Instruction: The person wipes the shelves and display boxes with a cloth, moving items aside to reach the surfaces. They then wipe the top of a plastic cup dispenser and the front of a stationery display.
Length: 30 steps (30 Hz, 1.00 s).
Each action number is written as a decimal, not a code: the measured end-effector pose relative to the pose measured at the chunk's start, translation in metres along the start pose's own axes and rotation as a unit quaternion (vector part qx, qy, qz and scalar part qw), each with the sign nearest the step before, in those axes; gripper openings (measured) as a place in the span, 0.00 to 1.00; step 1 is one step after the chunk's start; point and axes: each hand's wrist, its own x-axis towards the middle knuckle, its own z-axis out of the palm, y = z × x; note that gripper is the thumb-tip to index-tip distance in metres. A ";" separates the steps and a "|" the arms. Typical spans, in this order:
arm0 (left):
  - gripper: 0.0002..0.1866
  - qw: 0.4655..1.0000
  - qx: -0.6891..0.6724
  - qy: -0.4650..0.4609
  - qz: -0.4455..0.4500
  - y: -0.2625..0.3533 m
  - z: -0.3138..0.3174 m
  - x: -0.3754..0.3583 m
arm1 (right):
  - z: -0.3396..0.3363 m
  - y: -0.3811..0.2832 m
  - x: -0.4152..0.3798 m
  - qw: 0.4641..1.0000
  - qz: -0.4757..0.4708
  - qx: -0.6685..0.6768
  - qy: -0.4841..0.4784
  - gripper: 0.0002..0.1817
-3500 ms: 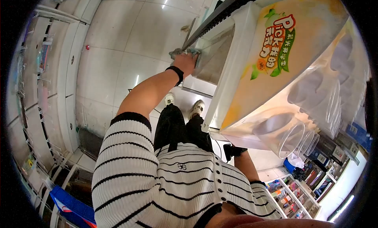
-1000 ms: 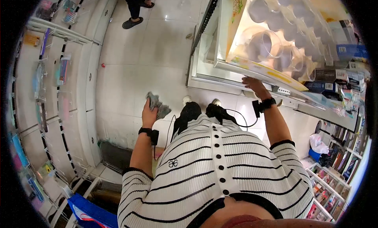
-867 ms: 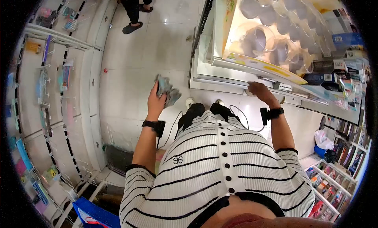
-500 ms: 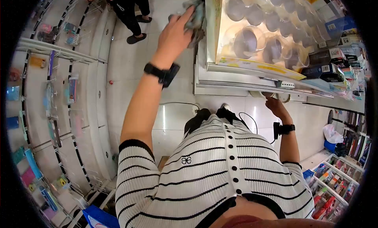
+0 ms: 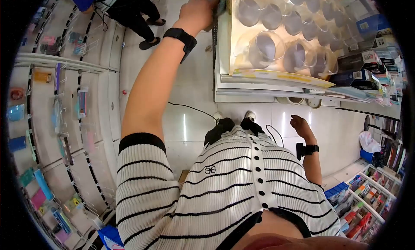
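My left hand is closed on a grey-green cloth, pressed to the end face of a white shelf unit. Most of the cloth is hidden behind the fingers and the frame's top edge. Down at my right side hangs my right hand, its fingers loosely bent and apart, with nothing in them. It is below the shelf's front edge and touches nothing. On the shelf top, clear plastic cups stand in rows inside a lit tray with a yellow front strip.
Boxed goods crowd the shelf's right part. Wall racks with hanging packets line the left side. A person in dark trousers stands across the aisle. A black cable lies on the floor; compartmented bins stand at lower right.
My left hand has moved up and slightly left in view with the cloth, along the shelf's end. My right hand has dropped slightly away from the shelf's lower edge.
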 end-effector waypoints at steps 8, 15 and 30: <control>0.25 1.000 0.018 0.004 -0.017 0.024 -0.025 -0.034 | 0.001 0.011 -0.004 0.997 0.002 0.062 0.048 0.21; 0.26 1.000 0.012 -0.003 0.016 0.049 -0.051 -0.078 | 0.005 0.018 -0.004 0.995 -0.002 0.082 0.055 0.21; 0.36 0.995 -0.076 -0.043 0.048 0.081 -0.090 -0.153 | 0.002 0.004 0.024 0.998 -0.052 -0.017 0.023 0.22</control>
